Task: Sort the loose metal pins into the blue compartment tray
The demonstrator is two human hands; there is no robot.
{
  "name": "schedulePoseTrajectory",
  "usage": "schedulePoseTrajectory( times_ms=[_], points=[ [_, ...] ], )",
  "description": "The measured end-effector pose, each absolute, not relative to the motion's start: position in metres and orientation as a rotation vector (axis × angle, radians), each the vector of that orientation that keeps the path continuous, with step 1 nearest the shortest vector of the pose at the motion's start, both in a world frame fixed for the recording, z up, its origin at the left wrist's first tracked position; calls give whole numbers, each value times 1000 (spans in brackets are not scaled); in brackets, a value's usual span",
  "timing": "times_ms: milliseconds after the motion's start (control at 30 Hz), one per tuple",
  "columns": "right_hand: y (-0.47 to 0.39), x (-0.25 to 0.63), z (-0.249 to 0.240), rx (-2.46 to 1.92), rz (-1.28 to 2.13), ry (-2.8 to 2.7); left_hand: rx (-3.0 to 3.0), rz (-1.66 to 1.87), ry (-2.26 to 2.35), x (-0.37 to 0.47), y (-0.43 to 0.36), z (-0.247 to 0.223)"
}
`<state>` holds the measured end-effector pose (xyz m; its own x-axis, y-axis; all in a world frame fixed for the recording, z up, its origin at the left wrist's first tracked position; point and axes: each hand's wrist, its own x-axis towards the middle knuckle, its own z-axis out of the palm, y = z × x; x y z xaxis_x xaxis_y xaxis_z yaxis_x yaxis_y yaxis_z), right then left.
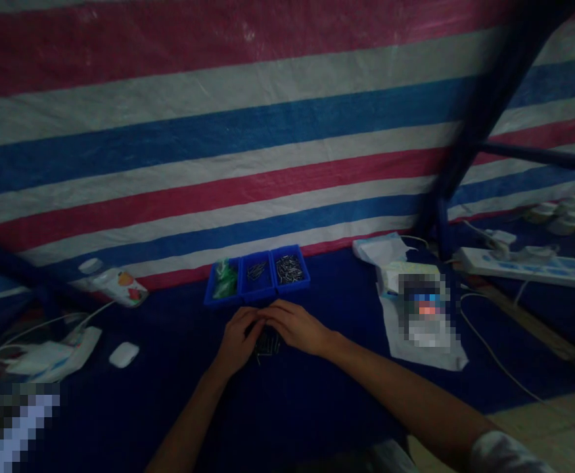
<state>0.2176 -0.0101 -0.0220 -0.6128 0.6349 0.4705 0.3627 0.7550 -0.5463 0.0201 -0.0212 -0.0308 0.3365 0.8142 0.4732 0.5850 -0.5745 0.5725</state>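
Note:
My left hand and my right hand meet at the fingertips over the dark blue table, just in front of three blue bins. Between and below them lies a small pile of thin metal pieces. The fingers of both hands are bent, and whatever they pinch is too small and dark to make out. The left bin holds green and clear plastic, the middle bin a few metal pieces, and the right bin many small metal pieces.
A bottle lies at the left, near a white case and a power strip. White packaging is at the right. Beyond it are another power strip, cables and a dark post. A striped sheet hangs behind.

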Motion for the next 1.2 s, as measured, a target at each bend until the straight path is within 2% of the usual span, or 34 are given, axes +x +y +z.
schedulePoseTrajectory(
  times_ms=[267, 833, 1033, 1200],
  points=[
    [-3, 218, -22, -1046, 736, -2030, 2258, 1285, 1300, 20, -16, -33],
    [9, 227, -25, -944, 1370, -1327, 2385, 1273, 1319, 19, -22, -28],
    [14, 235, -27, -1072, 1446, -1185, 2365, 1170, 1367, 15, -21, -31],
    [19, 238, -25, -1088, 1364, -1098, 2369, 1103, 1381, 14, -19, -35]
  ],
)
